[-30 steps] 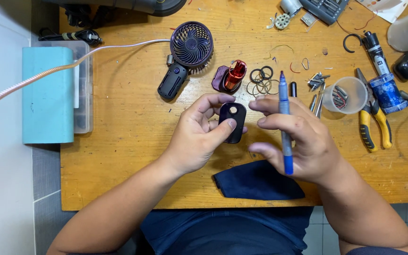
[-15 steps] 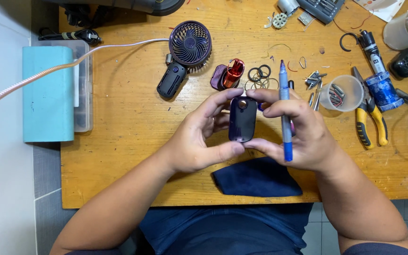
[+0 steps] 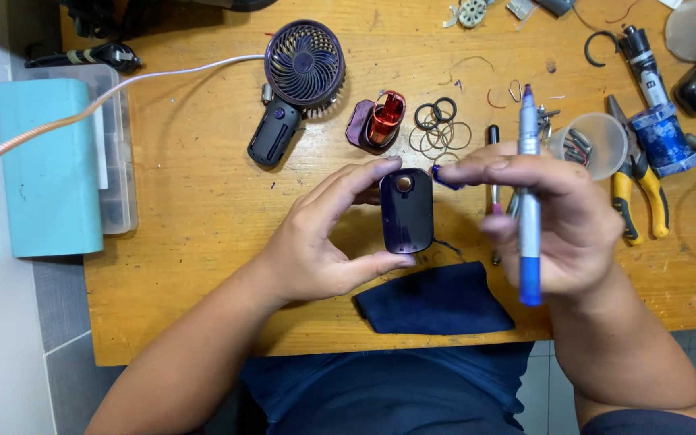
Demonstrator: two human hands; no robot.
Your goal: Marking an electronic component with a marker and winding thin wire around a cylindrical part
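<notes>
A dark purple oval casing is held upright above the wooden table, pinched end to end between the left hand's thumb and forefinger. Just right of the casing, the right hand grips a blue screwdriver, fingertips nearing the casing's top. Below the casing lies a navy cloth; beyond it, a small purple fan.

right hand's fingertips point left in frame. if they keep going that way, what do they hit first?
Probably the dark purple cover pinched in the left hand. The right hand, with a blue pen tucked in it, has its fingertips just off the cover's top corner. Depth is unclear, so they might pass just above it.
</notes>
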